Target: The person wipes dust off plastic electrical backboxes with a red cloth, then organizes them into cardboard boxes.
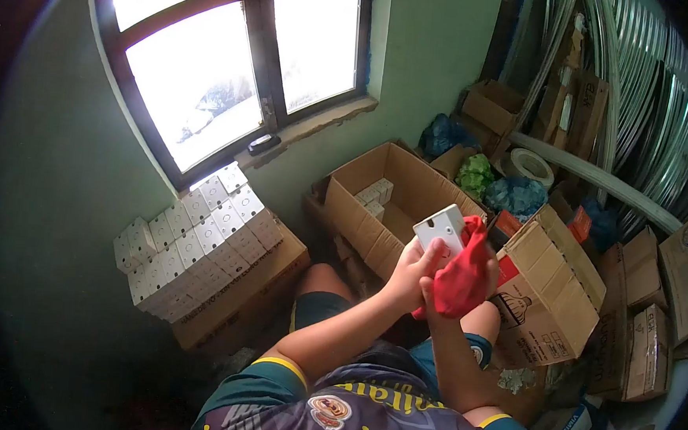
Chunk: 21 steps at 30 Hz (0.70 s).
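Observation:
In front of me my left hand (413, 273) grips a small white electrical box (442, 227), its thumb lying across the face. A red cloth (462, 285) is bunched in my right hand (430, 297) and touches the right side of that box. The cloth covers most of the right hand's fingers. Beneath the hands is an opened cardboard carton (359, 232) with a few similar white boxes (375, 195) inside. To the left, many more white boxes (200, 242) stand stacked in rows on a closed carton (249, 288).
An open printed carton (539, 306) stands right of my legs. Behind it lie blue plastic bags (516, 195), a green bag (475, 174) and a white tape roll (530, 167). Coiled pipes (649, 115) lean at the far right. A dark object (264, 144) rests on the window sill.

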Motion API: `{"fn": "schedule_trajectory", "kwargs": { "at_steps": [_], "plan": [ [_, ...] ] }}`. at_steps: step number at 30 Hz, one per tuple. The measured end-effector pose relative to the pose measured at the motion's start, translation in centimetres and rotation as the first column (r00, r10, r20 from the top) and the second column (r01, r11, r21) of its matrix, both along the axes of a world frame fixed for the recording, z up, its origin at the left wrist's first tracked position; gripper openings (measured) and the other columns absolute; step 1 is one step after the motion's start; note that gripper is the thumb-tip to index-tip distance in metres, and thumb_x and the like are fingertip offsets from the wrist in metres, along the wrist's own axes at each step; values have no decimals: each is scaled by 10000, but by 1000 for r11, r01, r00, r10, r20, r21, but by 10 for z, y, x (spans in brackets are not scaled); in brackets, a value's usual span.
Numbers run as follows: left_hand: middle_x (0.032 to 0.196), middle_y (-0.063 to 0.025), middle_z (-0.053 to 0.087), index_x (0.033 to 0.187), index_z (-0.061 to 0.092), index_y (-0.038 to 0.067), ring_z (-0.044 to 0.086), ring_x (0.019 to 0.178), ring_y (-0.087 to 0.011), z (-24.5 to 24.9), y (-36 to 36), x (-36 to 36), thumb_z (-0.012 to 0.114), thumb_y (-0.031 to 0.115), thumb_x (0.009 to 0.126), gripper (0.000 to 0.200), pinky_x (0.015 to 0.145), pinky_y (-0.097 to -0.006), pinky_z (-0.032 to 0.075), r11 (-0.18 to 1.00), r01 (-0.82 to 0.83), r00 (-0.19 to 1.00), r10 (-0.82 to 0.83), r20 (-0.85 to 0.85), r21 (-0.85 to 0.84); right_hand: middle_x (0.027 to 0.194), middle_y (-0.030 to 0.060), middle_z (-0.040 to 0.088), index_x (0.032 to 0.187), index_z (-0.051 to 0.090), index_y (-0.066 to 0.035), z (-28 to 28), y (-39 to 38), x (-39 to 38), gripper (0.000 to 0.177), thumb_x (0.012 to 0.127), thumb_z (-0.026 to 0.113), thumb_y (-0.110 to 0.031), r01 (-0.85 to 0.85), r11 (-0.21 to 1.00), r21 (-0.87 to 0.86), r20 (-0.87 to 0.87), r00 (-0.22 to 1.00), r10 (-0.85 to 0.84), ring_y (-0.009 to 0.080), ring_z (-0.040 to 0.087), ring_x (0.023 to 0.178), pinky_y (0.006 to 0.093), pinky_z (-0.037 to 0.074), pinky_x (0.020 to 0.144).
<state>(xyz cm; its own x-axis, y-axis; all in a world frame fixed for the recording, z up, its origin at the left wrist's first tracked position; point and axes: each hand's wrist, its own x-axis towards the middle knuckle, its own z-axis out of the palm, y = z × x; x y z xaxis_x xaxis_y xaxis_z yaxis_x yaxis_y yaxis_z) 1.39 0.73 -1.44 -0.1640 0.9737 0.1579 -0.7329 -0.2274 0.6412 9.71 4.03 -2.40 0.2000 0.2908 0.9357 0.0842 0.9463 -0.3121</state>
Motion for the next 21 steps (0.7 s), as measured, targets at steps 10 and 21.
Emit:
{"fn": "schedule_trajectory", "kwargs": {
  "at_steps": [10,21],
  "plan": [
    [1219,-92,638,1322,522,29,609,1129,-197,-10,2,45,605,337,1030,433,985,-359,485,993,80,997,-78,28,-87,1158,96,588,1293,486,-45,36,24,54,409,1045,539,-365,-616,553,-561,-656,739,157,206,608,991,382,512,882],
    [1334,-102,554,1417,386,4,523,1252,-188,-13,-1,29,571,267,1050,488,1075,-355,411,994,-101,942,105,-320,28,1164,45,664,1202,640,-31,21,46,52,298,940,707,-156,-391,680,-620,-335,916,221,142,619,1061,299,464,939]
  ]
}}
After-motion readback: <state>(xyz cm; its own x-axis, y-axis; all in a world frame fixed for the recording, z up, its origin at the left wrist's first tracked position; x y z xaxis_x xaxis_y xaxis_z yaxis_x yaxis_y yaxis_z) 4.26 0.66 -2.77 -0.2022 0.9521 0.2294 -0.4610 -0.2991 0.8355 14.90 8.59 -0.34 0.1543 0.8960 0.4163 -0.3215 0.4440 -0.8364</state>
